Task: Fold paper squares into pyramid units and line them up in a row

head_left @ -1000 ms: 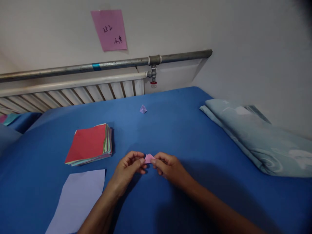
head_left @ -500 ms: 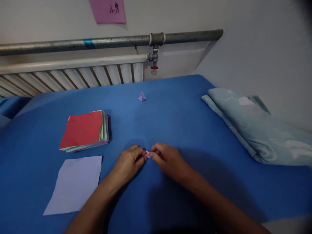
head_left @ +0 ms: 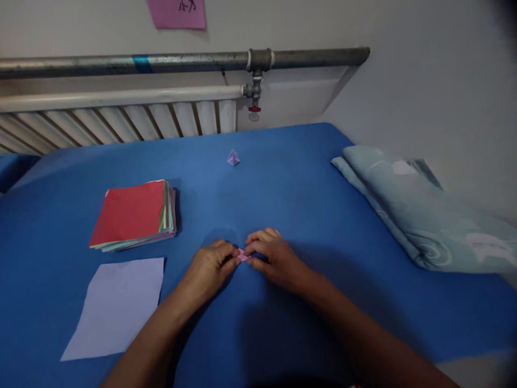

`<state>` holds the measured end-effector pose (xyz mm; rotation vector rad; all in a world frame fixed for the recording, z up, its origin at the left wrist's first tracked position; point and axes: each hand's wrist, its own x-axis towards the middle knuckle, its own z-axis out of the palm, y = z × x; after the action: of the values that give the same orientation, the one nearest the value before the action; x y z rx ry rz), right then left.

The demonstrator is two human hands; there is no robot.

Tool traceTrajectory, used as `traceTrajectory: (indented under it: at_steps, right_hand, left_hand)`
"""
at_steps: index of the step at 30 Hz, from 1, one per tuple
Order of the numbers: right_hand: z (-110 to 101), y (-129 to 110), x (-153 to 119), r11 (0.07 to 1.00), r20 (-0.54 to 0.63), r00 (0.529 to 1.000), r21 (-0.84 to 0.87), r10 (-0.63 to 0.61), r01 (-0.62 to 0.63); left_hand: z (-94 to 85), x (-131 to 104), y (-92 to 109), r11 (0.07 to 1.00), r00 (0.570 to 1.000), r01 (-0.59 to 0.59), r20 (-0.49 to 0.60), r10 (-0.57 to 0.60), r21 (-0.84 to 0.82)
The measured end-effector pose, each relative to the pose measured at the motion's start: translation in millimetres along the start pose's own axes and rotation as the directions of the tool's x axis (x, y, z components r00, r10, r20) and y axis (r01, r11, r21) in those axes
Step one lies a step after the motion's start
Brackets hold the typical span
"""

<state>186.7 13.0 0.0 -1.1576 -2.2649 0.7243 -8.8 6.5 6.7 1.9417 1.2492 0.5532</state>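
Note:
Between my two hands is a small folded piece of pink paper [head_left: 243, 255], partly hidden by the fingertips. My left hand [head_left: 212, 265] pinches its left end between thumb and fingers. At its right end, the thumb and forefinger of my right hand [head_left: 274, 256] close on the paper, the other fingers held slightly apart. Both hands rest low over the blue surface [head_left: 278, 188]. Farther off stands a small purple folded paper shape [head_left: 233, 158], pointed at the top. A loose lavender sheet [head_left: 115, 307] lies left of my left forearm.
A stack of coloured paper [head_left: 131, 213], red on top, sits at the left. A folded pale green blanket [head_left: 420, 215] lies on the right by the wall. Behind the surface run a white radiator [head_left: 161, 119], a metal pipe [head_left: 194, 61] and a red-handled valve [head_left: 254, 109].
My right hand's fingers have loosened and lifted apart somewhat, its thumb and forefinger staying at the paper. My left hand keeps its pinch. The whole view has shifted slightly.

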Motion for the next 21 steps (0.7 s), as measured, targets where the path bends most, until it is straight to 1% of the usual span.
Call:
traceTrajectory:
  at_steps: [3, 7, 10, 17, 21]
  right_hand:
    - [-1.5, 3.7, 1.1, 1.000, 0.022, 1.000, -0.006, -0.018, 0.018]
    - [-4.7, 4.9, 3.2, 0.999, 0.072, 0.997, -0.015, -0.031, 0.032]
    - [-7.1, 2.8, 5.2, 0.999, 0.107, 0.994, -0.025, -0.020, 0.023]
    - [-9.4, -6.4, 8.4, 0.997, 0.138, 0.989, -0.054, 0.055, -0.048]
    - [-8.4, -8.9, 10.0, 0.994, 0.132, 0.987, -0.076, 0.088, -0.078]
  left_hand:
    - [-0.1, -0.6, 0.5, 0.998, 1.000, 0.013, 0.007, -0.014, 0.058]
    - [-0.8, -1.5, 4.0, 0.985, 0.995, 0.081, 0.038, -0.088, 0.150]
    - [-1.1, -2.1, 7.1, 0.976, 0.992, 0.107, 0.045, -0.117, 0.192]
    - [-1.0, -3.0, 11.1, 0.957, 0.992, 0.110, 0.029, -0.122, 0.268]
    - [-0.6, -2.3, 12.7, 0.946, 0.988, 0.144, 0.010, -0.153, 0.290]
